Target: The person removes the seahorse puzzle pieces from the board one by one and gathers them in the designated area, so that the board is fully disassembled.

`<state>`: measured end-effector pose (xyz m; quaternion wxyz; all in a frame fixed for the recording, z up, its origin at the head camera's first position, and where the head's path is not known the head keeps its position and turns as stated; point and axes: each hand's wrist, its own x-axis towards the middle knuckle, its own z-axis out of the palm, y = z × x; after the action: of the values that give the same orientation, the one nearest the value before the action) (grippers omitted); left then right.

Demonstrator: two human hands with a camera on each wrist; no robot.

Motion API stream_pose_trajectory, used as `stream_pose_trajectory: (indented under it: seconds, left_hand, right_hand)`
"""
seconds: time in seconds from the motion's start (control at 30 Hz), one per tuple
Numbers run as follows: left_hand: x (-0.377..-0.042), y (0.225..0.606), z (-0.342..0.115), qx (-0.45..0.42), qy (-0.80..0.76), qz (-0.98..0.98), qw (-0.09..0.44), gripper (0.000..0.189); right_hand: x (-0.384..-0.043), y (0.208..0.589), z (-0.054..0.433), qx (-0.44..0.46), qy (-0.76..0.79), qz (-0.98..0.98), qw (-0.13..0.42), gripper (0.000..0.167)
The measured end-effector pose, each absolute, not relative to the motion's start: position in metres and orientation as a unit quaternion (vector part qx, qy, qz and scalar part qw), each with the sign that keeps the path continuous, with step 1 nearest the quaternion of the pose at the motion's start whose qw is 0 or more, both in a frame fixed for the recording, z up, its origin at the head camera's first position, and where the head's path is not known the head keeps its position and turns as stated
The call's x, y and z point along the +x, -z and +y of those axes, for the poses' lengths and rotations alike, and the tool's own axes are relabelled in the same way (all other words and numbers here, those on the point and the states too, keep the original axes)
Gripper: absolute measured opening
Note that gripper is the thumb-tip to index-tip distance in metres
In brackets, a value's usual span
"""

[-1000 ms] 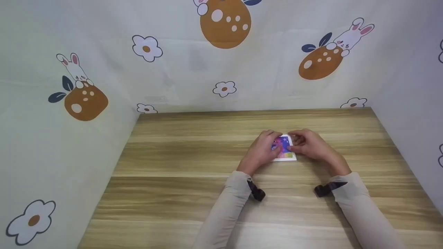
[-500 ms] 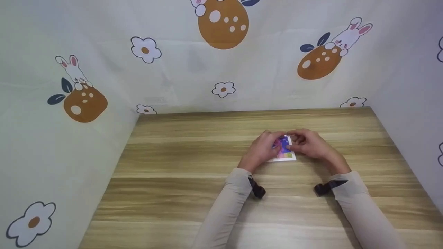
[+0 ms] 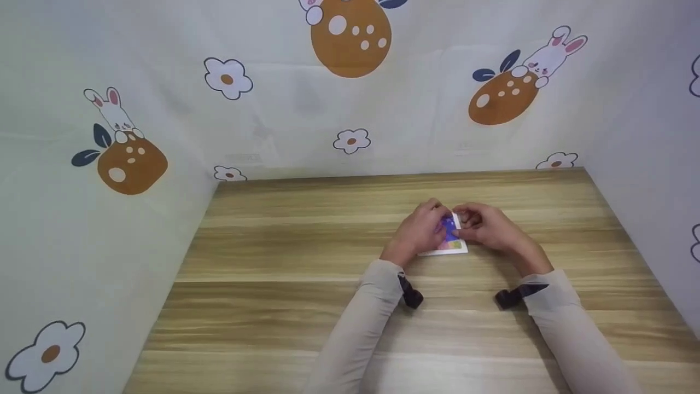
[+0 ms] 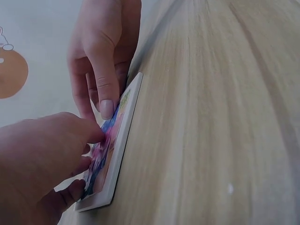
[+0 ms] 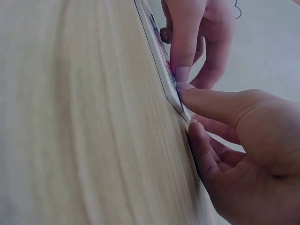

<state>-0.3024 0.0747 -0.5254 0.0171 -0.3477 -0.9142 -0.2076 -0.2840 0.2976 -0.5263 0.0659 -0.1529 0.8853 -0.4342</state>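
A small flat picture board (image 3: 450, 250) with a white frame and a blue, pink and yellow picture lies on the wooden table. My right hand (image 3: 492, 227) grips its right side, thumb on the picture and fingers at the frame's edge in the right wrist view. From the left, my left hand (image 3: 421, 230) covers much of the board. Its bent fingers touch the picture (image 4: 110, 145) in the left wrist view; I cannot tell whether they pinch any part of it. The two thumbs come close together over the picture (image 5: 174, 77) in the right wrist view.
The wood-grain table (image 3: 273, 230) reaches back to a cloth wall (image 3: 415, 109) printed with rabbits, oranges and flowers. More cloth walls stand left and right. A dark strap device (image 3: 413, 295) sits at the left wrist, another dark device (image 3: 508, 298) at the right wrist.
My left hand has shifted slightly rightward and away from me over the picture, its knuckles higher and covering more of it. The right hand and the board stay nearly in place.
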Motion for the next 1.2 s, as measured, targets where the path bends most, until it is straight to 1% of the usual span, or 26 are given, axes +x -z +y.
stream_pose_trajectory:
  seconds: [0.2, 0.37, 0.67, 0.83, 1.03, 1.2]
  left_hand:
    - [-0.303, 0.518, 0.083, -0.317, 0.157, -0.935, -0.006, 0.034]
    - [-0.305, 0.509, 0.084, -0.324, 0.128, -0.937, -0.027, 0.038]
    - [-0.313, 0.494, 0.082, -0.341, 0.152, -0.922, -0.104, 0.049]
    - [-0.317, 0.488, 0.084, -0.33, 0.152, -0.921, -0.143, 0.051]
    - [-0.32, 0.485, 0.087, -0.317, 0.144, -0.925, -0.151, 0.047]
    - [-0.319, 0.484, 0.088, -0.308, 0.167, -0.922, -0.165, 0.046]
  right_hand:
    - [-0.285, 0.529, 0.298, -0.154, 0.432, 0.886, 0.061, 0.054]
    - [-0.285, 0.528, 0.298, -0.161, 0.423, 0.89, 0.06, 0.054]
    - [-0.285, 0.527, 0.298, -0.168, 0.419, 0.891, 0.052, 0.054]
    - [-0.285, 0.528, 0.298, -0.163, 0.422, 0.89, 0.055, 0.056]
    - [-0.285, 0.528, 0.298, -0.169, 0.431, 0.885, 0.053, 0.056]
    - [-0.283, 0.527, 0.297, -0.167, 0.441, 0.881, 0.052, 0.059]
